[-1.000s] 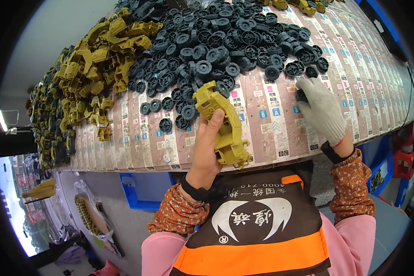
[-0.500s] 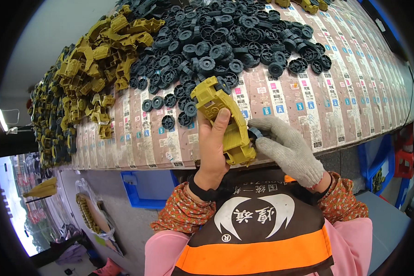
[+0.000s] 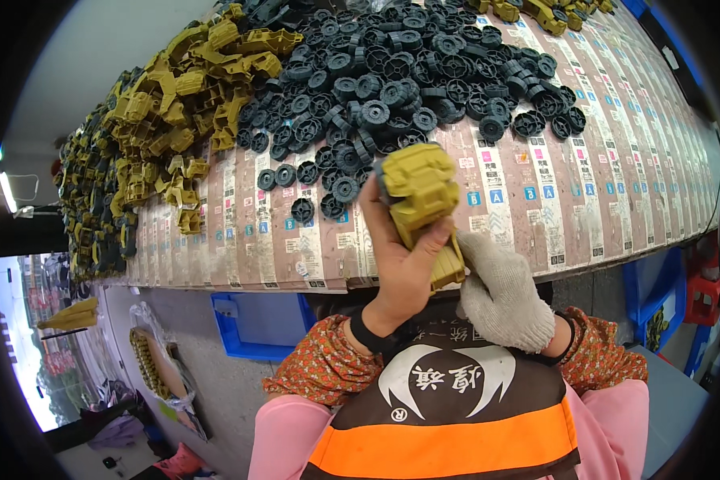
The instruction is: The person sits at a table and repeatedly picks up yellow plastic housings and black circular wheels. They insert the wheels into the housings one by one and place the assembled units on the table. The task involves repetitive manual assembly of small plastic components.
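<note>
My left hand (image 3: 404, 260), bare, is closed round a mustard-yellow toy truck (image 3: 422, 186), its thumb lying across the body. The truck's cab end points up and away from me, tilted, and a dark wheel edge shows at its left side. My right hand (image 3: 504, 296), in a pale knitted glove, presses against the truck's near right side with fingers bent round it. Those fingertips are hidden, and the dark wheel they held earlier does not show. Beyond the truck lies a big heap of dark grey toy wheels (image 3: 376, 112), with several loose wheels at its near edge.
Yellow truck bodies (image 3: 176, 108) are piled at the left, beside trucks with dark wheels (image 3: 96, 200). More yellow trucks (image 3: 556, 16) sit at the far right. The table (image 3: 600, 208) has a printed covering. Below it are a blue bin (image 3: 256, 348) and a red stool (image 3: 700, 300).
The toy truck has turned in my left hand, so its cab's outer face now shows. My right hand has moved down slightly and stays at the truck; the wheel in its fingers is out of sight.
</note>
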